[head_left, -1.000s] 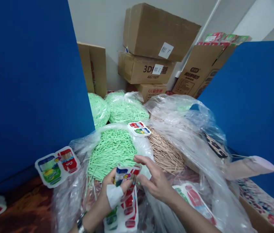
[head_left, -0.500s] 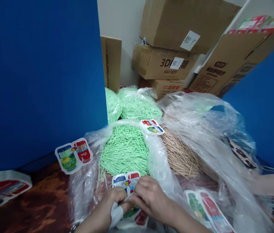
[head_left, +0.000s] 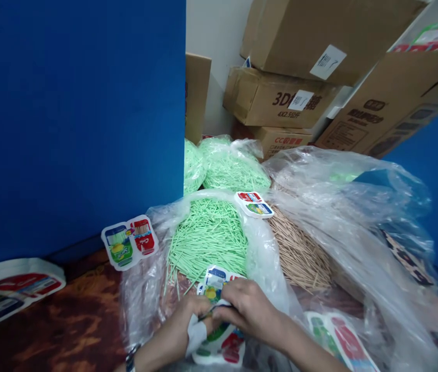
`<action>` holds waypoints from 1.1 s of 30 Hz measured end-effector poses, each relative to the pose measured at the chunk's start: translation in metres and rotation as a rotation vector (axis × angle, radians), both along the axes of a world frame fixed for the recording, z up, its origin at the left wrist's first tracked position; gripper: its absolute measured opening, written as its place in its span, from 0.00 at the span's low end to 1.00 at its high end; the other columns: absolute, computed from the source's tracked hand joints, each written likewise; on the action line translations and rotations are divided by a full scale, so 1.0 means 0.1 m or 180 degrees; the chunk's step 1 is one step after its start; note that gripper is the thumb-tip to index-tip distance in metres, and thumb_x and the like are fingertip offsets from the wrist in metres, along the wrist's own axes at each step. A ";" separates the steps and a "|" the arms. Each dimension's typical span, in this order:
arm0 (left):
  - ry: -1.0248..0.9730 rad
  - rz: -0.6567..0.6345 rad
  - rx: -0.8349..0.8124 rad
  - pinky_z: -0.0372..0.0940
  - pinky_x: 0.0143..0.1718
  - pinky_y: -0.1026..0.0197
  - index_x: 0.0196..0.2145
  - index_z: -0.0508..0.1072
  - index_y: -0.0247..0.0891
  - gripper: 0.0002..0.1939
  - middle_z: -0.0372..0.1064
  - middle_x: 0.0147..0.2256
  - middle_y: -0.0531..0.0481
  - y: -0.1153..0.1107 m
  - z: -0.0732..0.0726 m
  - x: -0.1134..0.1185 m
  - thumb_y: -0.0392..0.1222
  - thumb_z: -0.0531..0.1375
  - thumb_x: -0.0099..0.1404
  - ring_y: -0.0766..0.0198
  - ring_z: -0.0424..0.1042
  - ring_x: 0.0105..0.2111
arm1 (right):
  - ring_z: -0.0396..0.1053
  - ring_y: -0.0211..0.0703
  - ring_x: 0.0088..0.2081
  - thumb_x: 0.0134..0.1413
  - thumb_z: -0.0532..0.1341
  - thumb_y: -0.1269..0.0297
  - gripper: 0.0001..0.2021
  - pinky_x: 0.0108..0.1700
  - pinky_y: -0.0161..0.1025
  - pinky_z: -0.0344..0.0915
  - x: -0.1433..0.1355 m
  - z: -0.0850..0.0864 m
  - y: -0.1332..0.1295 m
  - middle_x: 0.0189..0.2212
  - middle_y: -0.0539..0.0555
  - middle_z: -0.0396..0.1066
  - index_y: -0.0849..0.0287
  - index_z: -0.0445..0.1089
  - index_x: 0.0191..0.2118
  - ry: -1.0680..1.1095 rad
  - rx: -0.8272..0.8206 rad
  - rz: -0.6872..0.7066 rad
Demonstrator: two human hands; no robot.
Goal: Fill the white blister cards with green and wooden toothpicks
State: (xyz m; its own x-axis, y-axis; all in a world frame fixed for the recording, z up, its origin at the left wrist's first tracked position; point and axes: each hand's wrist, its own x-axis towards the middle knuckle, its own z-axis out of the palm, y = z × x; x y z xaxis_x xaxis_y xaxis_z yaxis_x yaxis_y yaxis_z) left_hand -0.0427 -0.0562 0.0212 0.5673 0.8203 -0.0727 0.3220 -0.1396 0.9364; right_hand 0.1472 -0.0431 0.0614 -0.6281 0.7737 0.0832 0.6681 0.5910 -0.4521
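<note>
Head view shows both hands meeting near the lower middle over a glossy printed packet. Left hand (head_left: pixel 187 323), a white bandage wrapped on its thumb and a watch at the wrist, curls its fingers around the packet (head_left: pixel 214 289), a thin, flat, rounded pouch in blue, red and green print. Right hand (head_left: pixel 247 310) presses down on the same packet with bent fingers, pinching its top edge. More such packets lie in a stack (head_left: pixel 221 349) just beneath the hands. Just beyond them an open, crinkled clear plastic bag (head_left: pixel 141 294) holds a heap of thin green sticks (head_left: pixel 209 240). To its right another clear bag holds tan sticks (head_left: pixel 300 253). One packet (head_left: pixel 129 242) rests on the bag's left rim, another (head_left: pixel 254 203) on the far rim. Underneath is a dark reddish marbled desk (head_left: pixel 67 330). A smooth blue panel (head_left: pixel 75 119) stands at left, with brown cardboard boxes (head_left: pixel 281 98) stacked far behind.
</note>
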 end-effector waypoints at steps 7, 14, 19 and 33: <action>-0.0291 0.0335 -0.0334 0.52 0.25 0.67 0.21 0.63 0.37 0.15 0.60 0.24 0.56 -0.05 -0.05 -0.13 0.42 0.67 0.51 0.67 0.58 0.25 | 0.72 0.37 0.39 0.66 0.48 0.60 0.14 0.38 0.32 0.65 0.07 0.32 0.40 0.40 0.54 0.74 0.57 0.64 0.51 0.0882 -0.1388 0.0724; -0.0780 -0.0388 -0.0283 0.51 0.23 0.65 0.13 0.56 0.39 0.28 0.58 0.20 0.55 -0.07 0.02 -0.34 0.58 0.67 0.50 0.68 0.58 0.21 | 0.70 0.50 0.42 0.60 0.56 0.61 0.12 0.41 0.42 0.66 -0.78 -0.17 0.95 0.40 0.63 0.71 0.64 0.71 0.41 -0.0967 -0.0073 -0.0189; -0.0755 -0.0091 -0.0251 0.50 0.24 0.65 0.15 0.56 0.38 0.27 0.57 0.21 0.56 -0.06 0.10 -0.40 0.55 0.68 0.49 0.69 0.57 0.22 | 0.67 0.56 0.44 0.55 0.54 0.76 0.10 0.43 0.49 0.63 -1.17 -0.37 0.92 0.38 0.68 0.70 0.70 0.72 0.39 -0.1392 0.0111 -0.0133; -0.0849 0.0453 -0.0779 0.49 0.23 0.67 0.19 0.57 0.39 0.17 0.54 0.21 0.58 -0.04 0.37 -0.37 0.44 0.64 0.50 0.69 0.52 0.23 | 0.71 0.52 0.41 0.60 0.51 0.63 0.11 0.44 0.48 0.63 -0.76 -0.25 1.17 0.38 0.65 0.72 0.65 0.67 0.38 -0.0623 -0.0834 -0.0191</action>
State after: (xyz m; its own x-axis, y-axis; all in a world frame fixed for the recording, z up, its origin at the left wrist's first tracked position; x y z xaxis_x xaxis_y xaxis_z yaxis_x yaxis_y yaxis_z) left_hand -0.0802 -0.0598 0.0578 0.4745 0.8689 -0.1412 0.0626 0.1268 0.9900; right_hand 0.0711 0.0739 0.0368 -0.5652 0.7889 -0.2412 0.7873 0.4286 -0.4432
